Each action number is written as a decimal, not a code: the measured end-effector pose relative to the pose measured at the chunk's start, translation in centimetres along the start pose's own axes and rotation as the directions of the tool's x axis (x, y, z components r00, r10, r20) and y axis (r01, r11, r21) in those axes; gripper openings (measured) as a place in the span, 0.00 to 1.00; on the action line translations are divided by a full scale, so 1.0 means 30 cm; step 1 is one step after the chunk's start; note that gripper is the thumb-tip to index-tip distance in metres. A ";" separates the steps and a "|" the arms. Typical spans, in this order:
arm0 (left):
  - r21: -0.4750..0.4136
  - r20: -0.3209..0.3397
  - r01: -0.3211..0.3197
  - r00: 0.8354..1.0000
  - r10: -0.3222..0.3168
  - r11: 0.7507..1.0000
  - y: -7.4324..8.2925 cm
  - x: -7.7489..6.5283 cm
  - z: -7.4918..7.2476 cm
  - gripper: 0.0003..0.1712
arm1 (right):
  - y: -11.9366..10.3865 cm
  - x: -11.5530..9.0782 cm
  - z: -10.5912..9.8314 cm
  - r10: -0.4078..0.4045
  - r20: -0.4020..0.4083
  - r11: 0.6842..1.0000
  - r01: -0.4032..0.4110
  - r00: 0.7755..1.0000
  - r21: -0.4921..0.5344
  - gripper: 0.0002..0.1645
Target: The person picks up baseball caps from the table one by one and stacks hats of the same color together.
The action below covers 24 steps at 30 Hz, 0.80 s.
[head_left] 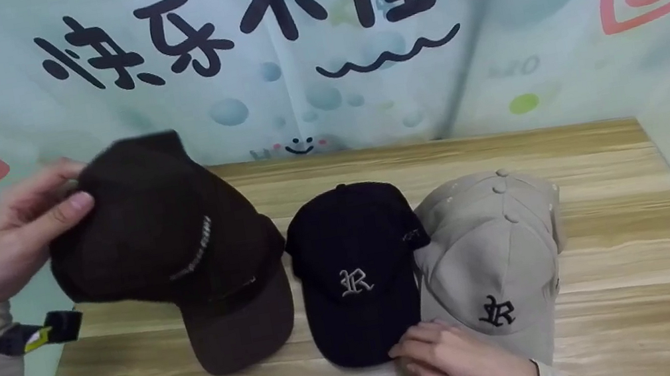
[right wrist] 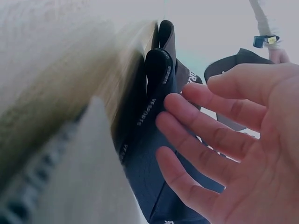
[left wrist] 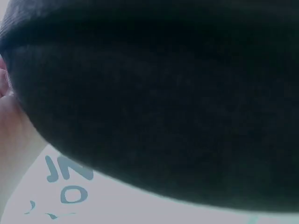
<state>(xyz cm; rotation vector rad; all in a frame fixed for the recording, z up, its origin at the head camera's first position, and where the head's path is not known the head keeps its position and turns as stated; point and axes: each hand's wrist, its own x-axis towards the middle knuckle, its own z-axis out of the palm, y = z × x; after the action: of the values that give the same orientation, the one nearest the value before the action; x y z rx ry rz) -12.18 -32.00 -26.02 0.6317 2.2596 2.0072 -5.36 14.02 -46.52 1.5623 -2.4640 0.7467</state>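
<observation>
My left hand [head_left: 13, 235] grips a dark brown cap [head_left: 128, 221] by its side, thumb on the outside and fingers behind. In the left wrist view this cap's dark cloth [left wrist: 159, 121] fills most of the picture. It overlaps another brown cap [head_left: 243, 330], whose brim points toward me on the table. Beside that lies a navy cap [head_left: 350, 239] with a pale letter R on its front. My right hand [head_left: 459, 356] is at the corner of the navy brim, with fingers spread and slightly bent in the right wrist view. It partly covers the brim of the beige caps [head_left: 487, 258].
The beige caps are nested in a stack at the right, brims toward me. All rest on a wood-grain table [head_left: 631, 235]. A printed cloth backdrop [head_left: 212, 93] with large dark writing hangs behind. A dark strap with a small device [head_left: 48, 329] sits at my left wrist.
</observation>
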 end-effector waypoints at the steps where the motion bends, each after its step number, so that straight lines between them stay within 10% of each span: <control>1: 0.016 0.022 -0.011 1.000 0.010 1.000 -0.005 -0.003 0.017 0.16 | 0.000 -0.003 -0.001 0.006 0.004 1.000 -0.006 1.000 -0.001 0.16; 10: 0.240 0.200 0.012 0.978 -0.061 0.971 -0.103 0.007 0.158 0.18 | 0.002 -0.009 -0.005 0.035 0.025 0.999 -0.035 0.999 -0.018 0.14; 17: 0.206 0.420 0.057 0.896 -0.141 0.977 -0.140 0.012 0.168 0.19 | 0.002 -0.015 -0.006 0.028 0.030 1.000 -0.027 0.999 -0.011 0.14; 24: 0.287 0.492 0.074 0.844 -0.213 0.955 -0.161 0.014 0.175 0.17 | 0.004 -0.029 -0.015 0.051 0.038 0.999 -0.051 0.998 -0.008 0.14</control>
<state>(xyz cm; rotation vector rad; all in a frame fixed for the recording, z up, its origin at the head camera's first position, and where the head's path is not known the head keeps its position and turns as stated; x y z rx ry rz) -12.22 -27.28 -31.37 0.8677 2.1518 1.2739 -5.14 15.00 -46.49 1.5303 -2.5396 0.7215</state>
